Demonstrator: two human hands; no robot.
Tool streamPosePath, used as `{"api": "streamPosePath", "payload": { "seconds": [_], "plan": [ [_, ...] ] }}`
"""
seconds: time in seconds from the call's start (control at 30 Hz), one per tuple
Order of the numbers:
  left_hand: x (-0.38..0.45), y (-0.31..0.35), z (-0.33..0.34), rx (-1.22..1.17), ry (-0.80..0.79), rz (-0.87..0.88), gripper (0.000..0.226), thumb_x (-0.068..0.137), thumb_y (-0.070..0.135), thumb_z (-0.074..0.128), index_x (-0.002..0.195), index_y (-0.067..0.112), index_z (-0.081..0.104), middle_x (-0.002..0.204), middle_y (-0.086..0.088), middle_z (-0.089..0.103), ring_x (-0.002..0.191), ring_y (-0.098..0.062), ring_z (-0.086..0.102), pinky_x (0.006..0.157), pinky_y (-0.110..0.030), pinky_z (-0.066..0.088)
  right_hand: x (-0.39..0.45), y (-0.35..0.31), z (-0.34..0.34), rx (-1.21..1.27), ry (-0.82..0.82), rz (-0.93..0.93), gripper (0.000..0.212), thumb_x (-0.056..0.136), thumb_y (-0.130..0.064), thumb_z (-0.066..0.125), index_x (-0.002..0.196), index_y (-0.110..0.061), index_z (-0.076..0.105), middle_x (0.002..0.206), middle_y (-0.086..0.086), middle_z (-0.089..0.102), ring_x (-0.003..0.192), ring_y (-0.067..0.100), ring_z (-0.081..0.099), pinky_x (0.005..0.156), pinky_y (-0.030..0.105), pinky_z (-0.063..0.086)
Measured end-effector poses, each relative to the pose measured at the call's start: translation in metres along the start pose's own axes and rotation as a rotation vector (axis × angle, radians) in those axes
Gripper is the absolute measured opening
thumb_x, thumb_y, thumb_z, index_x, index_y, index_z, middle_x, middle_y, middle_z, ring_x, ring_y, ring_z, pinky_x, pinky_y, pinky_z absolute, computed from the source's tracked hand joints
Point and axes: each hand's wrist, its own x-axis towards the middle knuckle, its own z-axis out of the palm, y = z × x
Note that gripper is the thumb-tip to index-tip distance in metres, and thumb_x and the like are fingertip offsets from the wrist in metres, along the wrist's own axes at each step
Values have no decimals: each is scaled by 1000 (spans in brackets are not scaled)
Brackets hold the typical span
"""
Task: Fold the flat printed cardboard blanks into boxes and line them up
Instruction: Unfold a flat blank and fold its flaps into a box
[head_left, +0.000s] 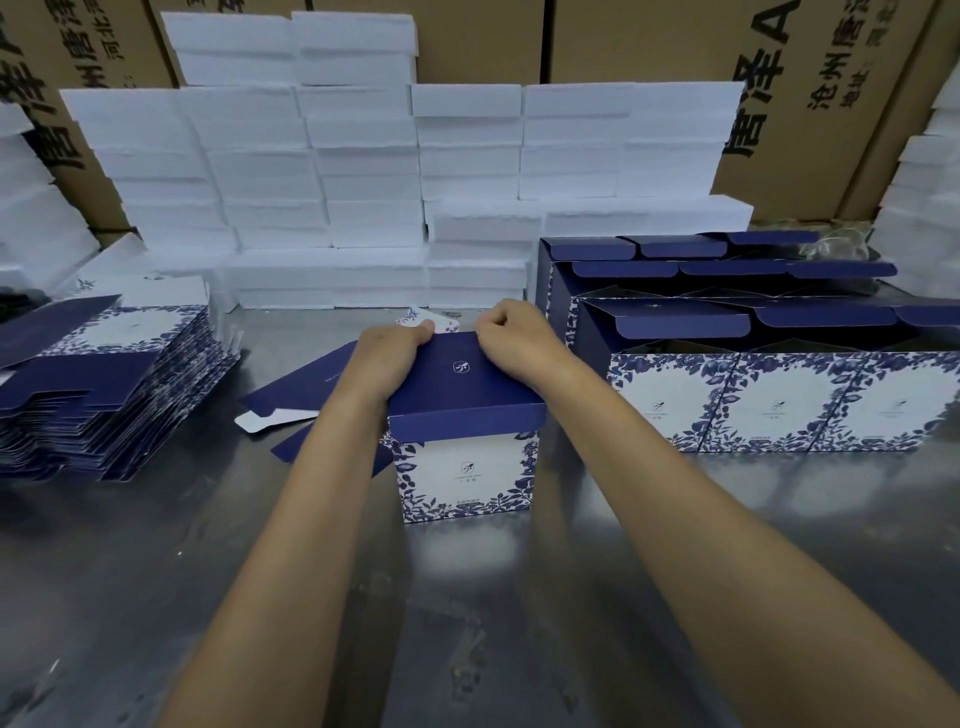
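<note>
A blue-and-white floral box (467, 470) stands upright at the middle of the steel table (156, 561). Its navy lid panel (462, 379) lies folded over the top. My left hand (387, 358) grips the lid's far left corner, thumb on top. My right hand (511, 338) has its fingers curled over the lid's far right edge. A loose flat blank (306, 384) lies behind my left forearm. A tall stack of flat blanks (104, 384) sits at the left. Rows of folded boxes (779, 400) with raised navy flaps stand lined up at the right.
White foam blocks (363, 171) are piled in stacks along the back of the table, with more at both sides. Brown printed cartons (810, 104) form a wall behind them. The near part of the table shows bare scuffed metal.
</note>
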Motion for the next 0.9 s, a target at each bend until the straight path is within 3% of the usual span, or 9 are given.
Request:
{"api": "streamPosePath", "payload": {
  "seconds": [0.07,0.17,0.27,0.37,0.43,0.63,0.7,0.8,0.9],
  "plan": [
    [-1,1,1,13,23,4,23,96,33,61,88,12,64,81,-6,69,59,-18,63,54,-23,46,-3,3,-3,46,78,20,33,88,0,36,63,-19,29,62,-1,30,59,15,24,55,28,22],
    [-1,1,3,14,25,3,23,99,33,58,96,10,63,79,-4,65,60,-17,59,50,-21,43,-8,8,-7,-14,105,39,22,98,-7,41,85,0,57,83,5,50,79,17,44,72,36,46],
    [-3,1,2,-16,-26,-37,25,101,35,54,101,12,63,86,-6,67,64,-19,62,52,-22,46,-13,5,-8,-114,112,19,15,100,-14,43,100,-5,56,96,1,58,93,21,53,87,41,49],
    [-1,3,0,64,-75,-28,27,103,35,46,101,12,60,95,-11,65,77,-25,61,68,-30,46,-28,-2,-14,-393,234,-333,10,95,-13,51,99,-13,60,101,1,63,99,23,54,85,41,47],
    [2,3,-1,259,-43,75,25,103,34,43,95,13,54,94,-12,58,82,-25,54,75,-34,41,-44,2,-15,-417,171,-492,8,94,-14,55,92,-13,63,92,0,64,92,23,54,84,43,47],
    [-8,-5,0,324,206,401,12,94,28,63,102,22,57,118,1,52,104,-22,55,78,-29,40,-83,27,-19,-171,47,-482,20,97,-37,65,103,-19,70,107,-7,59,107,8,48,95,16,35],
    [-21,-13,0,177,137,496,7,92,28,67,95,27,60,121,9,54,115,-20,55,80,-24,40,-90,31,-24,-152,13,-473,26,92,-39,71,113,-23,72,115,-6,56,114,5,48,101,13,33],
    [-50,-32,-3,24,-14,598,7,89,32,72,88,32,66,125,38,53,144,-2,31,104,-20,32,-97,34,-27,-109,-23,-452,29,89,-33,76,117,-26,73,123,-3,54,122,7,49,106,16,34],
    [-67,-51,-6,5,-130,665,10,83,30,77,91,27,71,144,26,49,145,13,14,108,-9,24,-101,33,-23,30,-32,-420,20,89,-20,78,107,-26,76,123,-5,57,124,0,49,105,12,31]
  ]
}}
